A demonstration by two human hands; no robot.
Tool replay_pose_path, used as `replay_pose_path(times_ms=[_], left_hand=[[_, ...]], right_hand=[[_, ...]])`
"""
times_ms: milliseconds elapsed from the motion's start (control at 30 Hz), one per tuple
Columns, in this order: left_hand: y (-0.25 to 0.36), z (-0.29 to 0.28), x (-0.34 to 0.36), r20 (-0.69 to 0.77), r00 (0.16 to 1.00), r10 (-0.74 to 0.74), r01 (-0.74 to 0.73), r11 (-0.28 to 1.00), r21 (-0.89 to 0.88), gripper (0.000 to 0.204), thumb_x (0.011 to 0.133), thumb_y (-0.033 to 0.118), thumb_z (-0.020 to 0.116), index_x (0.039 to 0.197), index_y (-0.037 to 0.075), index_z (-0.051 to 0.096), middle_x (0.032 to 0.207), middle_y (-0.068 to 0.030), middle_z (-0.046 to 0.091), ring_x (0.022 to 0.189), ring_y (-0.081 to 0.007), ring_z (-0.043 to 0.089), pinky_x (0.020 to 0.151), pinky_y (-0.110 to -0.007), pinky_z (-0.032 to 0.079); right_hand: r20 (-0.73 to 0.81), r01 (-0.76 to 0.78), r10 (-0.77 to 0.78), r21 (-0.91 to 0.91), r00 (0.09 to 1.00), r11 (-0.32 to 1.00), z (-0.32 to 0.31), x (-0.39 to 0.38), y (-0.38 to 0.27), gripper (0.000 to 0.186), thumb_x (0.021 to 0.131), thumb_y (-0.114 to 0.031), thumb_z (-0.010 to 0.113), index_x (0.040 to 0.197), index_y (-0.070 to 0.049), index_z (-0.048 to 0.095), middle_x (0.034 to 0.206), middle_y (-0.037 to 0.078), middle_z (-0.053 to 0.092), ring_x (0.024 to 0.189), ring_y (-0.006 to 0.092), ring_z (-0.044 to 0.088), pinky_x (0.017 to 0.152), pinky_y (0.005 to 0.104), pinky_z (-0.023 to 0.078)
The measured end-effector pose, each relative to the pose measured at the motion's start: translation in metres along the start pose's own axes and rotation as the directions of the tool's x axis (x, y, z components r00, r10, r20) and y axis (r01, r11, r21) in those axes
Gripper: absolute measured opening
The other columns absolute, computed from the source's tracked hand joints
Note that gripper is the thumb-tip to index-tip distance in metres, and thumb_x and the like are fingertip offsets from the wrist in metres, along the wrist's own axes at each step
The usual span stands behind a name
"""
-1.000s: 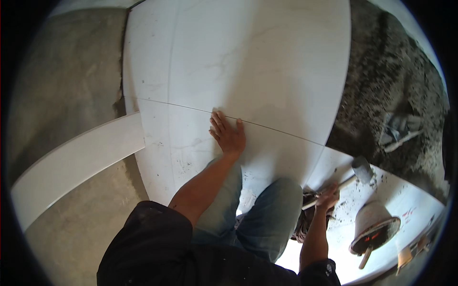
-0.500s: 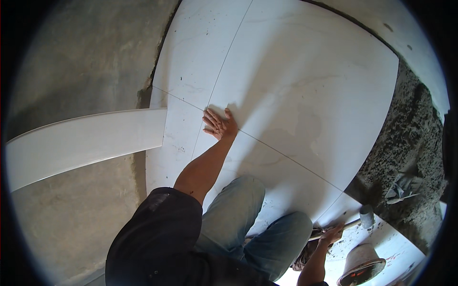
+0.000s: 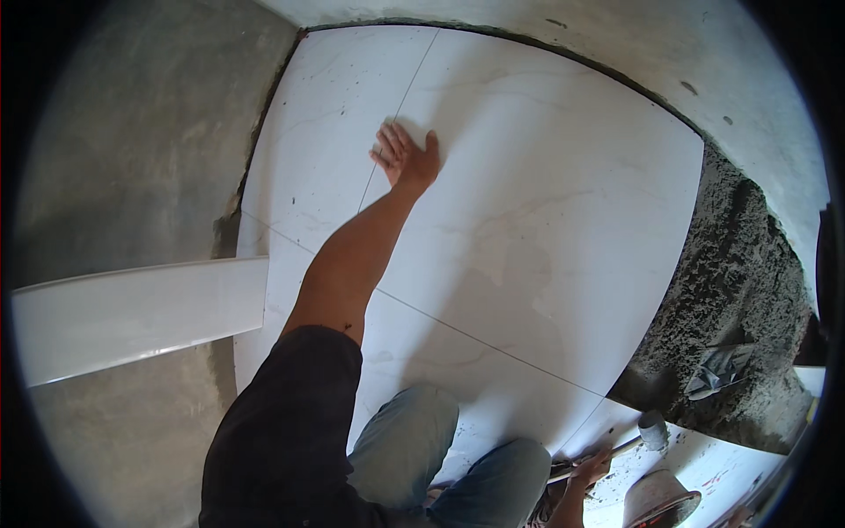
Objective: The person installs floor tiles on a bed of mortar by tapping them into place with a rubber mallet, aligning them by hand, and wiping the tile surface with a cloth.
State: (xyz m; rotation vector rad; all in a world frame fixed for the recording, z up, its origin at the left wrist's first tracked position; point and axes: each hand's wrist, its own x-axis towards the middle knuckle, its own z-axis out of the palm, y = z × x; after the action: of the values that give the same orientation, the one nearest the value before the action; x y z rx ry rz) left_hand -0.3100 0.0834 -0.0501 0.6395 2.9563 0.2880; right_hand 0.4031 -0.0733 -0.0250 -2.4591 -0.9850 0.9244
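My left hand lies with fingers spread on the large white marbled floor tiles, across the thin joint between two of them. Its arm is stretched far forward. At the lower right my right hand is closed round the handle of a mallet with a thick grey head. That head is held low over the tiles at the right, beside my knee; whether it touches them I cannot tell. A bucket with a dirty rim, partly cut off by the lower edge, stands tilted close to the mallet.
Rough grey mortar shows on the right beyond the tile edge, with a crumpled grey piece on it. A long white strip juts in from the left along the bare wall. Another wall bounds the far side.
My left hand has slid forward along the joint, away from the crossing of the joints. My view has tilted up toward the far corner. The right hand keeps hold of the mallet.
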Motion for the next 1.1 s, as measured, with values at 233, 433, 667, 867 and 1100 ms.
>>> replay_pose_path(times_ms=[233, 433, 667, 867, 1100], left_hand=[[0.054, 0.005, 0.065, 0.004, 0.994, 0.111, -0.112, 0.993, 0.036, 0.092, 0.089, 0.067, 0.03, 0.15, 0.001, 0.011, 0.158, -0.0162, 0.008, 0.147, -0.03, -0.001, 0.114, -0.056, -0.002], [0.105, 0.019, 0.127, 0.043, 0.989, 0.145, -0.145, 0.989, -0.003, 0.093, 0.088, 0.067, 0.03, 0.151, 0.002, 0.008, 0.158, -0.0157, 0.004, 0.146, -0.0313, -0.002, 0.113, -0.056, -0.005], [0.174, 0.027, 0.142, -0.076, 0.85, 0.522, -0.527, 0.847, -0.078, 0.08, 0.092, 0.058, 0.035, 0.147, 0.002, 0.026, 0.154, -0.018, 0.024, 0.144, -0.0343, 0.015, 0.114, -0.056, 0.003], [0.264, 0.105, -0.166, 0.014, 0.486, 0.874, -0.782, 0.442, -0.439, 0.077, 0.089, 0.044, 0.047, 0.148, 0.001, 0.021, 0.156, -0.0173, 0.018, 0.145, -0.0354, 0.01, 0.115, -0.056, 0.004], [0.07, -0.117, -0.535, 0.431, -0.051, 0.901, 0.193, 0.432, -0.881, 0.061, 0.085, 0.03, 0.062, 0.137, 0.007, 0.04, 0.127, -0.0125, 0.044, 0.116, -0.0323, 0.042, 0.103, -0.046, 0.033]], right_hand=[[-0.009, -0.084, 0.084, 0.071, 0.996, 0.994, 0.006, -0.015, -0.02, 0.05, 0.094, -0.051, 0.052, 0.071, -0.006, 0.045, 0.053, 0.001, 0.039, 0.045, 0.0125, 0.037, 0.04, 0.031, 0.032], [-0.105, -0.003, 0.008, 0.049, 0.994, 0.999, -0.005, 0.008, 0.03, 0.051, 0.093, -0.05, 0.053, 0.091, 0.001, 0.056, 0.064, 0.006, 0.056, 0.051, 0.0136, 0.05, 0.042, 0.0309, 0.04], [0.01, -0.008, 0.008, 0.08, 1.0, 0.997, 0.015, -0.017, -0.035, 0.047, 0.093, -0.048, 0.055, 0.087, -0.001, 0.055, 0.057, -0.001, 0.041, 0.047, 0.0091, 0.037, 0.04, 0.027, 0.029], [-0.08, -0.02, 0.021, 0.022, 0.997, 1.0, 0.008, -0.011, -0.003, 0.05, 0.096, -0.041, 0.053, 0.112, 0.006, 0.059, 0.086, 0.014, 0.062, 0.066, 0.023, 0.055, 0.057, 0.0368, 0.048], [0.103, 0.106, -0.067, -0.433, 0.992, 0.895, -0.002, -0.004, 0.0, 0.058, 0.096, -0.047, 0.047, 0.118, 0.005, 0.056, 0.096, 0.02, 0.064, 0.085, 0.0293, 0.063, 0.068, 0.0431, 0.054]])
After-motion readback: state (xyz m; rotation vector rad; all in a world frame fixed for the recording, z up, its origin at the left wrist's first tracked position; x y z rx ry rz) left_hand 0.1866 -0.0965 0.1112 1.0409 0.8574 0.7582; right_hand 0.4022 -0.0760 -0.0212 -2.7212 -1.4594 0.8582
